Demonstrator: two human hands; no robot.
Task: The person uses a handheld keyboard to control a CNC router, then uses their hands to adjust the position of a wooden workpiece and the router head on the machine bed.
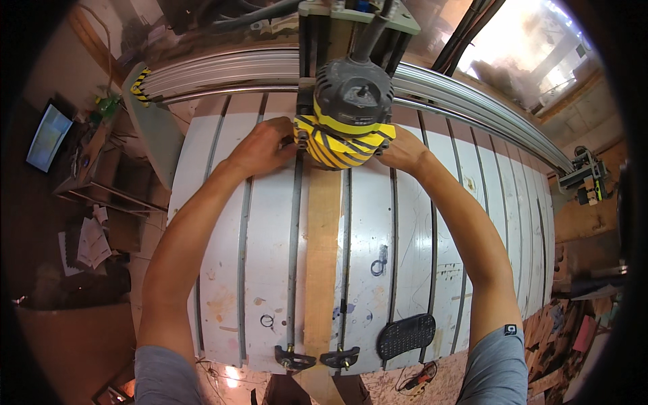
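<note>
A black router spindle with a yellow-and-black striped cover hangs over a long wooden board lying lengthwise on the white slotted bed. My left hand is at the cover's left side, fingers curled toward the board; what they grip is hidden. My right hand reaches in at the cover's right side, its fingertips hidden behind the housing. Two black clamps flank the board's near end, and a small black keypad lies right of them.
The silver gantry rail crosses behind, with a bracket at its right end. A monitor and scattered papers are at the left. Scrap wood lies beyond the bed's right edge. Cables and a red-handled tool are below the near edge.
</note>
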